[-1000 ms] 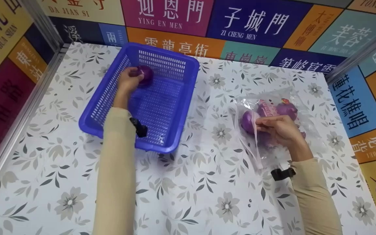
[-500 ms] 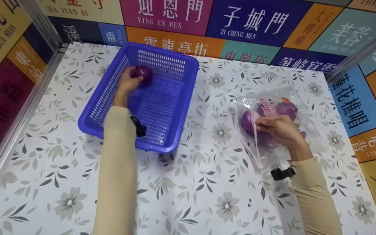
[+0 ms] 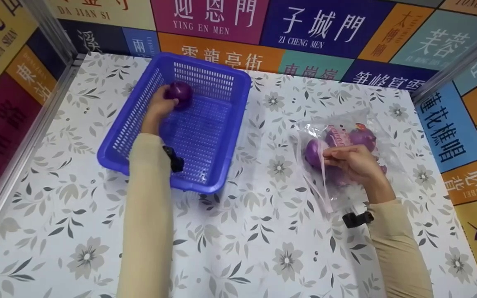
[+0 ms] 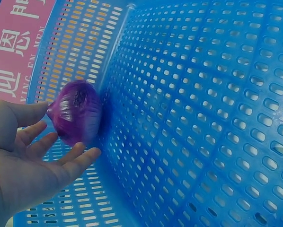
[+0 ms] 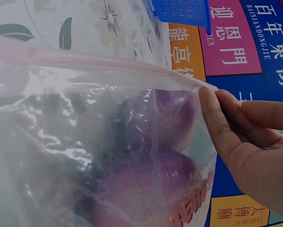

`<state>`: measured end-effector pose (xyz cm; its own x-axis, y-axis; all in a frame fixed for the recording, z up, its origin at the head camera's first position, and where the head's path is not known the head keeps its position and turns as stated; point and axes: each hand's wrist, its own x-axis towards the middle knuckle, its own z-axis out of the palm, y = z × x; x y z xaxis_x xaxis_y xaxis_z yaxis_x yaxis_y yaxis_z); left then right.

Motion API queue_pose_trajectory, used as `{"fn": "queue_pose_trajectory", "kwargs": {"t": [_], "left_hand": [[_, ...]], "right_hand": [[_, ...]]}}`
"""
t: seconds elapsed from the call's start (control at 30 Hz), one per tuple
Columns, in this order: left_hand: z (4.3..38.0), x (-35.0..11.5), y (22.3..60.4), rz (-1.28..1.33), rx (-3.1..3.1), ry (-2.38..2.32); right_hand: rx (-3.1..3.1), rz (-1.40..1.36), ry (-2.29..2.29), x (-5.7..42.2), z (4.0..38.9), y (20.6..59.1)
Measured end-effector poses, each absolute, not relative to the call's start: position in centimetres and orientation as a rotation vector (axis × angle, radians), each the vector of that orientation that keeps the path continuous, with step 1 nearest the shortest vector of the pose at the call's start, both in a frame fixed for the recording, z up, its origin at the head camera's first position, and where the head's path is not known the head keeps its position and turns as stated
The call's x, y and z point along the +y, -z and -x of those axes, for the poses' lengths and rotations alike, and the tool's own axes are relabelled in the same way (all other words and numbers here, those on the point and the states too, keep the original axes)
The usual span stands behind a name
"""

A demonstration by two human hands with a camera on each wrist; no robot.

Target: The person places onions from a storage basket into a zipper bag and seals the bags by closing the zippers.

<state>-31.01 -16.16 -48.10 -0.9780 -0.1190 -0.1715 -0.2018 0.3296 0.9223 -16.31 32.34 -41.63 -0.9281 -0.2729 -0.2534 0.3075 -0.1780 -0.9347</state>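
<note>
While right hand point(image 3: 357, 164) pinches clear plastic bag point(image 3: 338, 135), spread left hand point(image 3: 160, 104) flanks round purple onion point(image 3: 181, 95) in blue plastic basket point(image 3: 205, 128); bagged onions point(image 3: 364, 140) remain.

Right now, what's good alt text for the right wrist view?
A right hand pinches the pink edge of a clear plastic bag holding purple onions. Behind it are part of a blue basket, a floral tabletop and colorful lettered panels.
</note>
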Motion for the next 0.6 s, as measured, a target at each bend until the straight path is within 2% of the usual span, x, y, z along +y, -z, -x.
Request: {"fn": "queue_pose_trajectory", "kwargs": {"t": [0.33, 0.6], "left_hand": [[28.5, -15.0, 44.2, 0.357, 2.467, -1.744], [28.5, -15.0, 44.2, 0.308, 2.531, -1.669]], "right_hand": [[1.726, -0.05, 2.147, 32.3, 16.4, 41.6], [1.713, -0.076, 2.159, 32.3, 16.4, 41.7]]}}
